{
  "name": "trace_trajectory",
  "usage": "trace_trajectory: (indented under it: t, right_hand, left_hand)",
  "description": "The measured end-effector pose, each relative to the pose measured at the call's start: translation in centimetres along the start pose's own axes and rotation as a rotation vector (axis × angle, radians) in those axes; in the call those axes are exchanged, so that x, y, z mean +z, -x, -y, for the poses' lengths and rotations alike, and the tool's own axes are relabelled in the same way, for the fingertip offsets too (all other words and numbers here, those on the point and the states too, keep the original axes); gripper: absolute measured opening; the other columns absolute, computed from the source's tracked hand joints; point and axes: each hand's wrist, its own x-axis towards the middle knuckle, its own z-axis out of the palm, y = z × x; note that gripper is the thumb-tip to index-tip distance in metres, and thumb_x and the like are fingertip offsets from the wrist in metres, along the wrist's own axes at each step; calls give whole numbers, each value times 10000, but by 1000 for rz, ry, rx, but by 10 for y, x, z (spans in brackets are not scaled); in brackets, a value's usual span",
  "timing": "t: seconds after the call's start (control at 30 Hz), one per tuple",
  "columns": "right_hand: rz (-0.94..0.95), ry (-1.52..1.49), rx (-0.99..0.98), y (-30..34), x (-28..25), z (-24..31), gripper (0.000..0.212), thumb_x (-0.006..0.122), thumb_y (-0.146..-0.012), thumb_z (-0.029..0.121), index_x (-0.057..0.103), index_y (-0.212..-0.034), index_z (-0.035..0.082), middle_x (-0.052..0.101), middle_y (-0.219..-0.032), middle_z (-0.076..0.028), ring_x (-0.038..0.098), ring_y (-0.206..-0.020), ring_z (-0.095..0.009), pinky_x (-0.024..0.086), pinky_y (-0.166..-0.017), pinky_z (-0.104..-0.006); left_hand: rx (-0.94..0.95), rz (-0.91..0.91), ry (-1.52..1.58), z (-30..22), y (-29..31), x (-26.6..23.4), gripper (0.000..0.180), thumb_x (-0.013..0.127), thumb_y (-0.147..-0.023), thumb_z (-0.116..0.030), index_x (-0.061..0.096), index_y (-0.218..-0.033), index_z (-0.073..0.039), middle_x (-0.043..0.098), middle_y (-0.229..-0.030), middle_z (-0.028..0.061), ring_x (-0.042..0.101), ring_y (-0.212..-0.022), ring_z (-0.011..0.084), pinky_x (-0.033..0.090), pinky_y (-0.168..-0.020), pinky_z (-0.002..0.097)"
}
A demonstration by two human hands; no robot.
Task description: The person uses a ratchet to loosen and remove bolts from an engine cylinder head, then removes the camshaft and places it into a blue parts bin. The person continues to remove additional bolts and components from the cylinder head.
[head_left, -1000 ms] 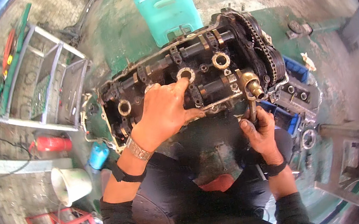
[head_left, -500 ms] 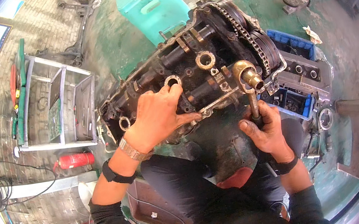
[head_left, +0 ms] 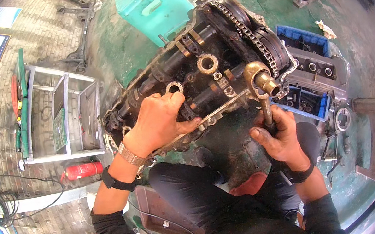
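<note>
A greasy engine cylinder head (head_left: 204, 96) with camshafts and round ringed openings lies slanted in front of me. My left hand (head_left: 161, 121) is closed on its near side, fingers curled over the camshaft area beside a ringed opening. The thumb stretches along the near edge, and the fingertips are partly hidden. In my right hand (head_left: 276, 136) is a ratchet wrench (head_left: 266, 111), gripped by its dark handle. The wrench stands upright, with its round head and brass-coloured socket (head_left: 269, 86) near the timing chain (head_left: 246, 30), at the right end of the cylinder head.
Blue bins (head_left: 310, 108) of parts and another engine part (head_left: 321, 70) sit at the right. A turquoise stool (head_left: 152, 11) stands beyond the engine. To the left are a metal frame cart (head_left: 63, 111) and a fire extinguisher (head_left: 84, 170). A brown tray (head_left: 163, 212) lies by my legs.
The whole view has shifted a little, so the cylinder head appears slightly farther left. My left hand keeps its place on it, and the right still holds the ratchet wrench.
</note>
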Motion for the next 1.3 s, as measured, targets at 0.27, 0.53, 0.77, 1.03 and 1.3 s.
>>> trace_trajectory:
  t: [0.27, 0.53, 0.77, 1.03, 1.3]
  right_hand:
    - [134, 166, -173, -2, 3, -5, 255, 692, -911, 221, 631, -973, -20, 625, -716, -170, 602, -571, -271, 475, -567, -354]
    - [340, 407, -364, 4, 15, -3, 228, 761, -797, 108, 636, -957, 4, 631, -781, -164, 628, -616, -356, 491, -521, -407]
    - [197, 463, -417, -9, 12, 34, 303, 706, -832, 72, 630, -1093, -62, 680, -899, -230, 665, -730, -393, 524, -630, -420]
    - [503, 839, -222, -66, 22, 74, 184, 646, -905, 102, 624, -1037, -25, 633, -840, -246, 584, -756, -466, 463, -616, -461]
    - [435, 725, -222, -66, 25, 88, 217, 605, -951, 110, 631, -1083, -60, 569, -641, -95, 488, -555, -134, 428, -546, -298]
  left_hand:
    - [-136, -161, 261, 5, 16, -15, 500, 864, -685, -244, 656, -1060, 12, 646, -791, 142, 635, -699, 268, 504, -662, 345]
    - [-601, -688, 652, -3, 60, -5, 241, 752, -849, -135, 681, -1011, 30, 661, -765, 11, 554, -717, 63, 464, -659, 242]
    - [-717, -934, 804, -10, 64, 27, 170, 713, -877, -98, 675, -950, 51, 706, -803, 40, 609, -725, 72, 496, -678, 253]
    - [-704, -1028, 793, -7, 68, 34, 178, 722, -864, -123, 674, -907, 43, 702, -758, 64, 618, -696, 89, 495, -658, 263]
    - [-689, -1020, 815, -4, 71, 38, 192, 734, -866, -132, 675, -951, 29, 701, -798, 63, 614, -713, 106, 496, -687, 266]
